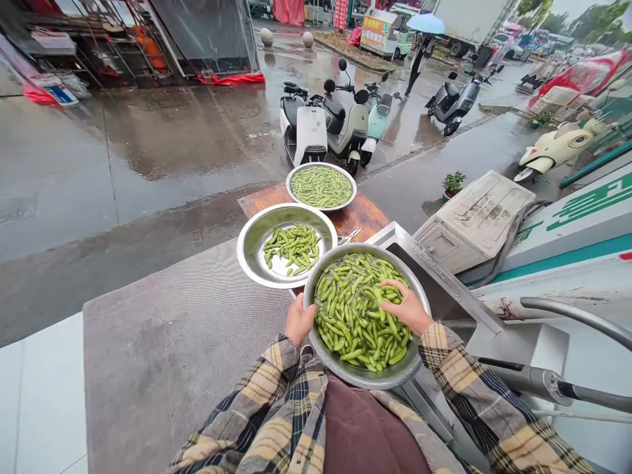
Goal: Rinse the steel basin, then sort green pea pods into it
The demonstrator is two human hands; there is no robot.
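My left hand (299, 319) is closed on the left rim of a large metal basin (316, 349) full of green edamame pods (355, 316). The pods look wet, and water shows among them near the far side. Over the right part of the same basin, my right hand (405, 308) has its fingers apart, with the tips at the pods. Just beyond, to the left, a wider metal basin (251, 243) contains a smaller heap of edamame pods (293, 249). Farther back stands a third metal basin (351, 197) of pods.
A wooden board (269, 197) lies under the far basin, with scissors (349, 236) near it. To the right are a steel sink (444, 276) and a worn box-shaped unit (478, 214). Several scooters (311, 128) stand on wet pavement, and a person (419, 59) holds an umbrella.
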